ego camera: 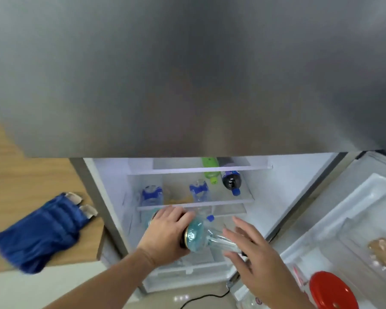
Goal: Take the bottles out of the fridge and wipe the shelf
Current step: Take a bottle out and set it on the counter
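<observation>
Well, left grip (165, 233): wrapped round the clear bottle (201, 235).
Right grip (252, 248): spread wide, empty, near its neck.
Advice: support underneath.

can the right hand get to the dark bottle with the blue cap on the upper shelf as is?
Probably yes: the right hand is open and empty, and the dark bottle lies at the shelf's right front, nothing in front of it.

No writing can be read anywhere. The bottles (198, 192) on the fridge shelf (243, 200), mid-frame, carry blue labels, and the bottle (195, 236) at lower centre has a dark band, all too blurred to make out.
</observation>
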Demonstrator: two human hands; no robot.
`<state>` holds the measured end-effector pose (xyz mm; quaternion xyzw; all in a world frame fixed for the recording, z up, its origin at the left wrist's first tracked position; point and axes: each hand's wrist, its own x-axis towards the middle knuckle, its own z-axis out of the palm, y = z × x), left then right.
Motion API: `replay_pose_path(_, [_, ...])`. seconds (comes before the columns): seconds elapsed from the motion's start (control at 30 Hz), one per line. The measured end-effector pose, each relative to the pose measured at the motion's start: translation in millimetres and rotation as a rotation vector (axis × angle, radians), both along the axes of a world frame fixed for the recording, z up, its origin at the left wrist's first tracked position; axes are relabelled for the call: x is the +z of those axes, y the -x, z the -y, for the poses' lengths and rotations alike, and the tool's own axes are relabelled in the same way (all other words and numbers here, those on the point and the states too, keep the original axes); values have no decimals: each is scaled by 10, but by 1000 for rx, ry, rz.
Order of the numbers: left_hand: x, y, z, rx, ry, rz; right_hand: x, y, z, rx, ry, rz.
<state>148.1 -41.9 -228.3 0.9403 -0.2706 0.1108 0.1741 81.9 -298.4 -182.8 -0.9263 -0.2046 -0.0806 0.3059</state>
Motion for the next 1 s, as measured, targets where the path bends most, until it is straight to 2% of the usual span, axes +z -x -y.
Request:
replay_pose_path(0.1, [416, 581, -279, 99, 7, -26, 457, 295, -312, 39, -78, 103])
replay_pose_path(0.2, [727, 1130, -684, 192, 32, -9, 812, 560, -814, 155, -136, 94])
replay_pose_path(0.27, [887, 1421, -993, 268, 14, 47, 994, 626, -1212, 237, -118, 41])
replay_pose_path(0.33, [1066, 1635, -1321, 373, 1, 112, 1050, 644, -1573, 366, -132, 125])
replay_pose_path(0.4, [1228, 1767, -1640, 471, 19, 156, 1346, 565, -1868, 410, -49, 97])
replay_pose_path(0.5, [1472, 1893, -2098, 648, 61, 145, 1533, 408, -2343, 483, -192, 169])
replay_pose_path(0.67, [1666, 1735, -3005, 826, 266, 80, 1900, 83, -3594, 577, -223, 221])
replay_pose_path(0.83, [1635, 1215, -3875, 864, 534, 87, 2146, -319, -4815, 550, -213, 271])
replay_pose_path(1.0, [1405, 619, -4594, 885, 792, 29, 2142, -830, -5980, 582, -103, 305])
